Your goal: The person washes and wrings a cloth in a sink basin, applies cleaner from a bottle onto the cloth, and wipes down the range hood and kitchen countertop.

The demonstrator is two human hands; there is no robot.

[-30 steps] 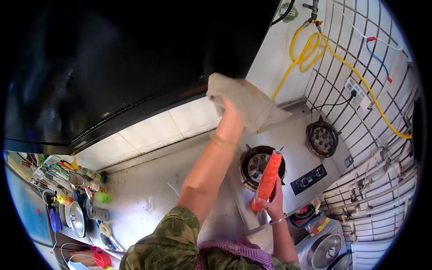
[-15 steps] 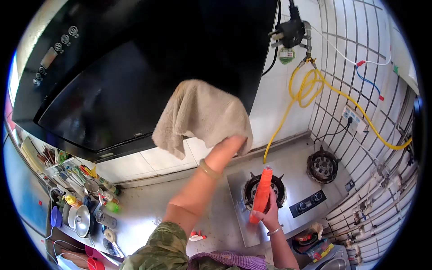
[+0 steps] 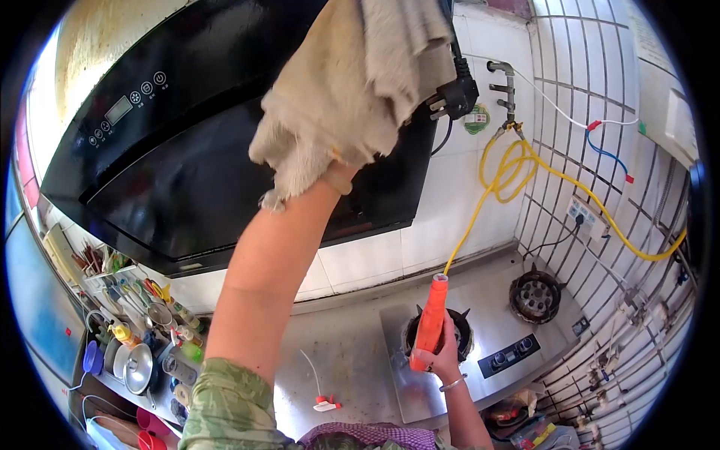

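My left hand point(image 3: 346, 169) is raised in front of the black range hood point(image 3: 180, 172), holding a beige cloth point(image 3: 337, 90). The cloth drapes over the hand and hides its fingers. In my right hand point(image 3: 444, 358) is an orange bottle point(image 3: 430, 319), tilted, its neck uncapped and pointing up. It is held above the left burner point(image 3: 459, 337) of the steel gas stove. A red-and-white spray head point(image 3: 326, 403) with a thin tube lies on the counter between my arms.
A black plug point(image 3: 456, 97) hangs beside the hood. A yellow gas hose point(image 3: 491, 187) runs down to the stove. The right burner point(image 3: 537, 295) stands near the tiled wall. At left are a lidded pan point(image 3: 138, 373), utensils and bottles. Pipes point(image 3: 622, 375) line the right wall.
My left hand has moved up with the cloth, which now covers more of the hood's right side. The bottle has shifted slightly. More of the spray head and its tube shows.
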